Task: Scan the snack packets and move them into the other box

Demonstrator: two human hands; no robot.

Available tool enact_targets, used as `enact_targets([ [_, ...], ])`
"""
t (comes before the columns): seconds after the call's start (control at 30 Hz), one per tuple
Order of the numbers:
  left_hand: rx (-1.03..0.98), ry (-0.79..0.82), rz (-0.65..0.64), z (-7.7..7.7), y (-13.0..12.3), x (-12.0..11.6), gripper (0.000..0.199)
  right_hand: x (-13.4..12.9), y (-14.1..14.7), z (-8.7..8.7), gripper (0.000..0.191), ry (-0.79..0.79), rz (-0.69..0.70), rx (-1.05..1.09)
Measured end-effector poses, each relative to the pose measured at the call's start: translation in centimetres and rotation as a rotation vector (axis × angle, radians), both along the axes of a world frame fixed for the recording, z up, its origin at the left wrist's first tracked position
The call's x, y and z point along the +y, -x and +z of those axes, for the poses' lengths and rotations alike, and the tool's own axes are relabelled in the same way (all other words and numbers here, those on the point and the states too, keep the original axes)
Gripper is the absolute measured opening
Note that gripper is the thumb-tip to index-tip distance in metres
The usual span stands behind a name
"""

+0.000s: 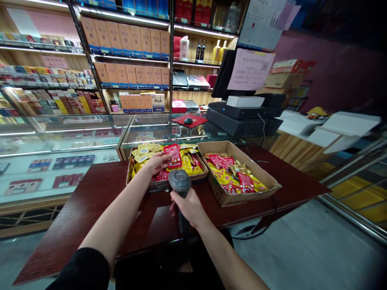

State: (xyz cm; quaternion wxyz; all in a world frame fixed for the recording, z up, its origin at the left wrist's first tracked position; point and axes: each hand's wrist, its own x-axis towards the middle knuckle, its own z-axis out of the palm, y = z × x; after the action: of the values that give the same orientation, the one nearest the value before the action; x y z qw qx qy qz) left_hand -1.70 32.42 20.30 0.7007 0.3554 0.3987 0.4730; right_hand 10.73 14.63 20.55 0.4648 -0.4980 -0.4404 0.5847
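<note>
My left hand [159, 162] pinches a red snack packet [173, 156] by its left edge, just above the left cardboard box [157, 183]. That box is heaped with yellow packets [145, 150] and some red ones. In my right hand [190, 205] is a dark grey handheld barcode scanner [180, 181], upright, with my fingers wrapped round its handle. The scanner's head is close to the front edge of the left box. To the right, a second cardboard box [225, 198] contains mixed red, yellow and gold packets [238, 171].
Both boxes stand on a dark red wooden table [81, 209]. Behind it is a glass display counter [90, 139] with a mouse [188, 121] on a red mat [198, 121]. A monitor [223, 74] stands at the back right. Shelves of boxes and bottles line the wall.
</note>
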Motion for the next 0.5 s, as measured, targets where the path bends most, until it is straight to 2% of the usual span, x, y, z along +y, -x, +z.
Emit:
enact_targets([
  [0.07, 0.015, 0.002, -0.016, 0.0, 0.1, 0.1, 0.032, 0.2, -0.2, 0.2, 0.017, -0.017, 0.001, 0.028],
  [0.13, 0.02, -0.008, -0.022, 0.0, 0.2, 0.1, 0.033, 1.0, -0.9, 0.7, 0.015, -0.103, -0.036, 0.043],
  [0.2, 0.022, -0.026, -0.029, 0.1, 0.1, 0.0, 0.035, 2.6, -1.9, 1.6, 0.014, -0.224, -0.116, -0.003],
  [0.27, 0.03, -0.041, -0.03, 0.2, 0.0, -0.1, 0.036, 4.9, -3.1, 2.8, 0.011, -0.275, -0.199, -0.071],
  [0.37, 0.067, -0.061, -0.036, 0.5, -0.1, -0.3, 0.037, 8.9, -4.6, 4.3, 0.016, -0.202, -0.243, -0.021],
  [0.5, 0.125, -0.085, -0.097, 1.3, -0.5, -0.3, 0.038, 13.0, -5.8, 5.1, 0.008, 0.067, -0.159, 0.15],
])
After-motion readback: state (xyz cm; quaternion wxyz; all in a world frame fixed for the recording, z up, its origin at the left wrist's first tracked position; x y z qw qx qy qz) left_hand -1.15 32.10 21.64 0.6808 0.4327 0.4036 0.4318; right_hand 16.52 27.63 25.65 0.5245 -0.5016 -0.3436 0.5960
